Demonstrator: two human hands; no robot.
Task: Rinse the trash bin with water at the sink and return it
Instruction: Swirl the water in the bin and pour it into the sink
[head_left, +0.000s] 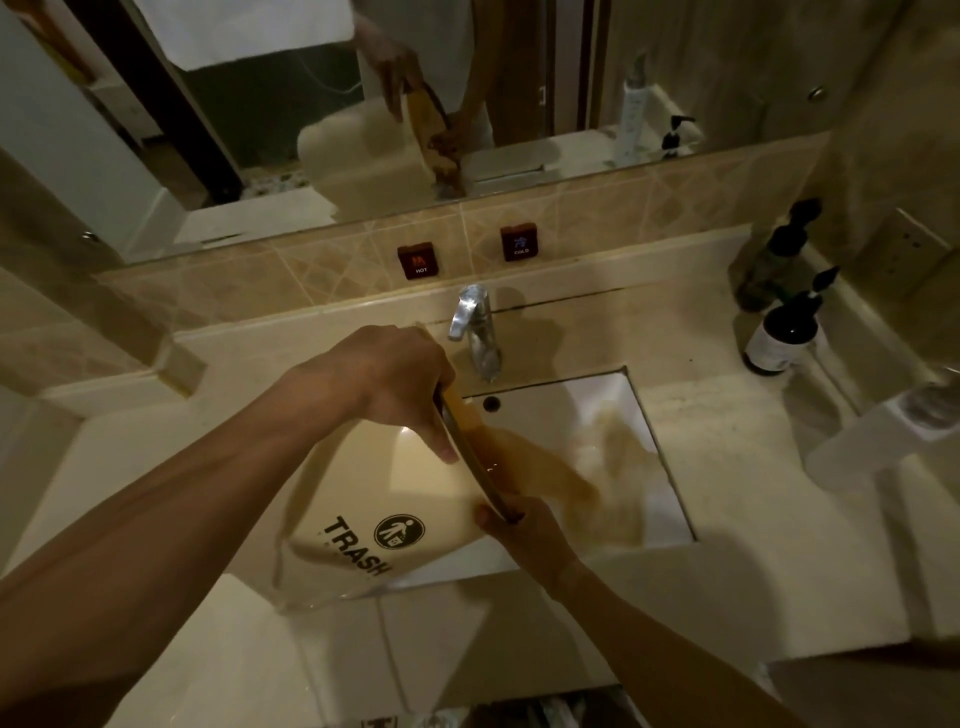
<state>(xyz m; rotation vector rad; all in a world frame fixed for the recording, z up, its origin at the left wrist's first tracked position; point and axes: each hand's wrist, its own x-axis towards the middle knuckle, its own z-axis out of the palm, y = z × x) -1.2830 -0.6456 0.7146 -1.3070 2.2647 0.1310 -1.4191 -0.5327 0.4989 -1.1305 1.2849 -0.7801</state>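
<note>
Our left hand (400, 384) and right hand (524, 535) grip the rim of the cream plastic trash bin (374, 499), tipped over the white rectangular sink (613, 410); we should pour slowly, keeping brown water inside the basin.

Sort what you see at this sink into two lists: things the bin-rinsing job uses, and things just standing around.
In use: trash bin, tipped over the sink; left hand and right hand gripping its rim; brownish water pouring out; tap.

Standing around: two dark pump bottles, HOT and COLD labels, mirror.
</note>
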